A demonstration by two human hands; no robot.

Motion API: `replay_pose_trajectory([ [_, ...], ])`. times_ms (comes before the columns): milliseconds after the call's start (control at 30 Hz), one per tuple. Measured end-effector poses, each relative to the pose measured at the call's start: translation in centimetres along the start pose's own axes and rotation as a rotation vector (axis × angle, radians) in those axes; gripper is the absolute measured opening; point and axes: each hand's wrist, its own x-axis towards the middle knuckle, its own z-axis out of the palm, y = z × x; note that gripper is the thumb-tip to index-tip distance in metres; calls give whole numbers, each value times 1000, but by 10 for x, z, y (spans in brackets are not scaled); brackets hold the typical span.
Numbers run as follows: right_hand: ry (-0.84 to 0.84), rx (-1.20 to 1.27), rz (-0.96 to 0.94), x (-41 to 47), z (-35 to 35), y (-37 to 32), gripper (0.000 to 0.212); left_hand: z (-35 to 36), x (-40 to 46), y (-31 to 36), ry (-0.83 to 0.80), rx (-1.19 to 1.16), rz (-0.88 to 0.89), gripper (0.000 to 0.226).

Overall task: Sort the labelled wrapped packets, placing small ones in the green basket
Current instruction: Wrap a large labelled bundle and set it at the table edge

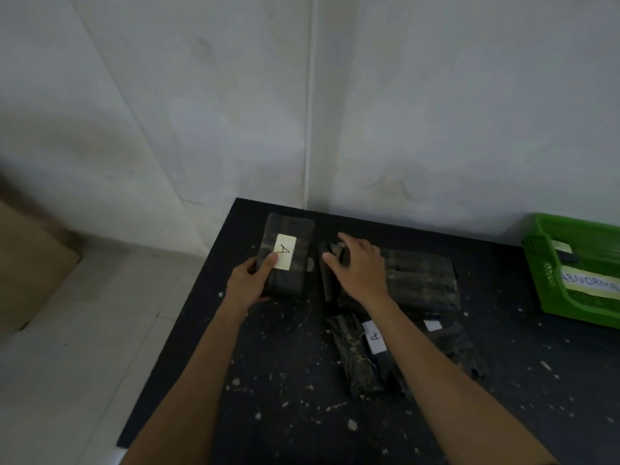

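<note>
Down on the black, crumb-speckled table (pixel 285 380) pushed into a pale wall corner, the left hand (pixel 250 283) gripped a dark wrapped packet (pixel 288 260) labelled A at the table's left edge. Beside it, the right hand (pixel 359 266) hovered with fingers spread over a larger packet (pixel 422 280), while the green basket (pixel 550 290) sat well apart at the right, bare tabletop between.

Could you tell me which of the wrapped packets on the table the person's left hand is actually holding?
The upright packet at the table's far-left corner, its white label marked "A": the left hand grips its lower edge. The other packets lie to its right.
</note>
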Motion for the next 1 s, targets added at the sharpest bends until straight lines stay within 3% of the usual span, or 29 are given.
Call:
replay_pose_trajectory([
  [100, -12, -339, -31, 2, 9, 23, 76, -6, 44, -4, 98, 26, -51, 58],
  [233, 60, -476, -44, 8, 22, 37, 83, -13, 99, -6, 179, 132, -62, 61],
  [500, 120, -529, -43, 16, 35, 44, 78, -31, 171, -17, 266, 365, -49, 85],
  [700, 105, -546, -32, 16, 35, 42, 76, -24, 173, -9, 278, 208, -27, 68],
  [867, 97, -510, -35, 15, 32, 42, 76, -18, 161, -1, 299, 274, -47, 68],
  [933, 82, -442, -33, 16, 29, 41, 76, -11, 146, -1, 429, 429, 33, 64],
  [1000, 101, -314, -32, 15, 22, 44, 75, 6, 122, -2, 529, 524, 266, 47],
])
